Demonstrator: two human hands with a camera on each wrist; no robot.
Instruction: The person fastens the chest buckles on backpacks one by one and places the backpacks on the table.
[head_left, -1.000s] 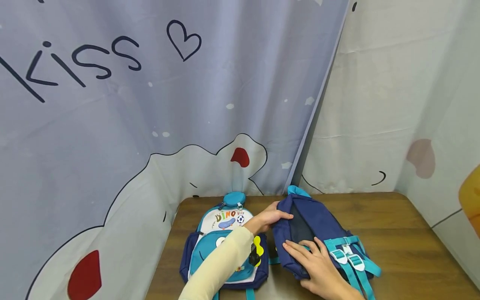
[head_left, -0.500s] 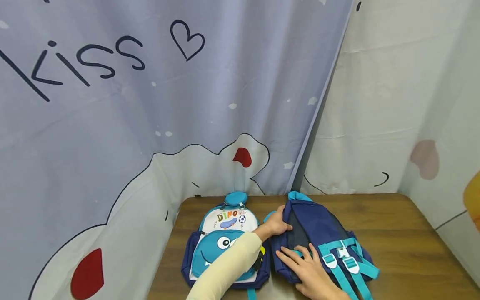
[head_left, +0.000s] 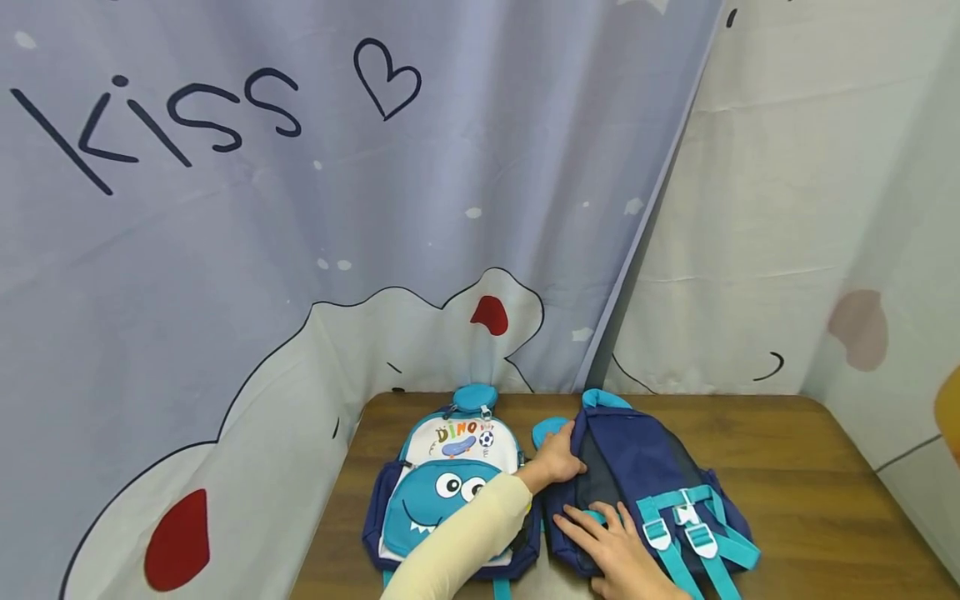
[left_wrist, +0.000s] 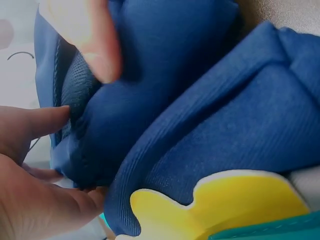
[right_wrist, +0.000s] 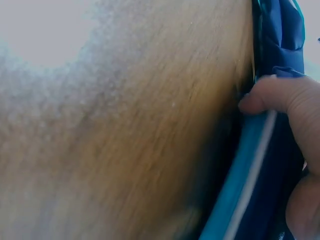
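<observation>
Two navy and teal children's backpacks lie side by side on the table. The left backpack (head_left: 427, 500) has its white "DINO" front up, with a blue cartoon face. Beside it the other backpack (head_left: 637, 450) lies with its back panel and straps upward. My left hand (head_left: 557, 458) grips this one at its upper left edge, thumb over the back panel. My right hand (head_left: 611, 546) lies on its lower back panel with fingers spread. In the right wrist view the thumb (right_wrist: 272, 95) hooks over the bag's edge by a teal strip. The right backpack's front is hidden underneath.
Teal straps with white buckles (head_left: 684, 529) hang toward the table's near side. A round teal pouch (head_left: 474, 397) sits at the left bag's top, and another round pouch (head_left: 549, 431) shows beside my left hand. Behind the wooden table (head_left: 795, 467) hangs a printed curtain (head_left: 450, 167).
The right backpack has come down from a tilted position to lie flatter, both hands staying on it. The round teal pouch behind its left edge has come into view. The head view has shifted slightly.
</observation>
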